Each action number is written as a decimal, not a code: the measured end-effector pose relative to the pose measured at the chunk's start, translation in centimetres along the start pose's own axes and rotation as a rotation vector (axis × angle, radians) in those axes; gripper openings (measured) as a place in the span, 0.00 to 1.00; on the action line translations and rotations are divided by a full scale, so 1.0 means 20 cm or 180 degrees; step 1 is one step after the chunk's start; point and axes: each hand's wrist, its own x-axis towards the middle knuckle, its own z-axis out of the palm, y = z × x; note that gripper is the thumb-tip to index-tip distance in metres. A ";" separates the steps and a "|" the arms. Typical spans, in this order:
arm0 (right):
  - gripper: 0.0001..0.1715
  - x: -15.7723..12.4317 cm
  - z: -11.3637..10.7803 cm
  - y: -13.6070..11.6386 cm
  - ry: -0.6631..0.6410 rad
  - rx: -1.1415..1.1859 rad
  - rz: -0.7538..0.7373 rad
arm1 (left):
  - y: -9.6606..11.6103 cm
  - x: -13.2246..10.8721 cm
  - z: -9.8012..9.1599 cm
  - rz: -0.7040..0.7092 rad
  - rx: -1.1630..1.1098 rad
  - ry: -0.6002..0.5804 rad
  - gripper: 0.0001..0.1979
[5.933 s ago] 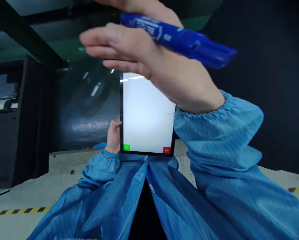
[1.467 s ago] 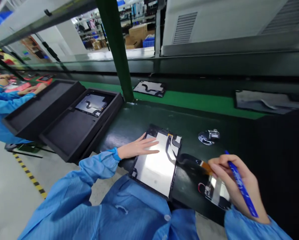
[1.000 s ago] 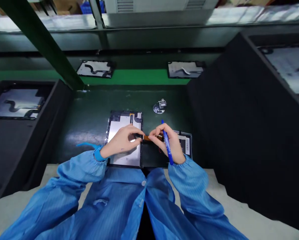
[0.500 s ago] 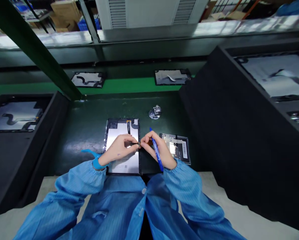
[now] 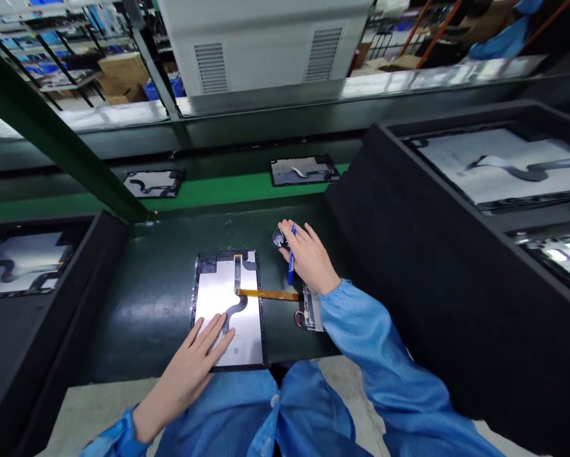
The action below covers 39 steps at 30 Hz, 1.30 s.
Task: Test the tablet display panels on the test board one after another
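Observation:
A bare screen panel [image 5: 218,285], silvery white with a dark frame, lies on the dark green bench. My left hand [image 5: 194,365] rests on its lower left part, fingers apart, touching near the black flex cable [image 5: 237,308]. An orange ribbon cable [image 5: 270,294] runs from the panel's cable to a small circuit board [image 5: 312,311], partly hidden under my right forearm. My right hand [image 5: 313,260] holds a slim blue pen-shaped tool [image 5: 291,263]. Its fingertips reach over a clear suction-cup piece [image 5: 278,238], mostly covered; whether they grip it is unclear.
Black foam trays stand left [image 5: 23,324] and right [image 5: 384,222], with further screen panels [image 5: 21,260] inside. Two more panels lie on the green strip behind, a left one [image 5: 154,183] and a right one [image 5: 304,171]. A green post [image 5: 66,139] slants down at left.
My hands have parted from the cable joint. The left moved down to the panel's lower part; the right went up and right to the suction-cup piece. The orange ribbon now shows stretched across.

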 end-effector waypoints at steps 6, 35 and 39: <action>0.22 0.04 0.02 -0.02 0.0264 0.0131 0.0090 | -0.15 -0.02 -0.19 0.0433 0.0251 0.0609 0.33; 0.22 -0.02 0.08 0.13 0.0814 0.0712 -0.0093 | -0.95 1.80 -0.43 -0.2916 0.0402 0.0454 0.19; 0.22 -0.02 0.07 0.12 0.0813 0.0761 -0.0056 | -1.05 1.82 -0.31 -0.2579 0.0299 0.0682 0.20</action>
